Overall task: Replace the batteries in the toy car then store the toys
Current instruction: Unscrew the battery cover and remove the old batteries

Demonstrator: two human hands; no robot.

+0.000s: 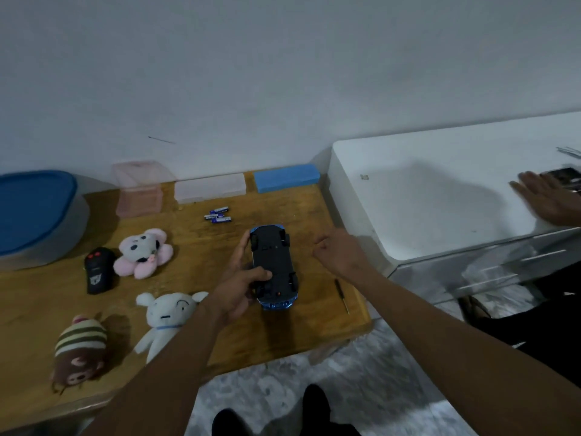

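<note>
The left hand (234,295) grips the upturned toy car (274,262); whether the blurred, curled right hand (339,250) holds anything is unclear.

Blue car (274,269) w/ black underside, pink plush (143,253), brown-striped plush (80,350).

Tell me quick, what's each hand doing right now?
Left hand: grips the upside-down toy car.
Right hand: fingers curled beside the car; cannot tell whether it holds anything.
</note>
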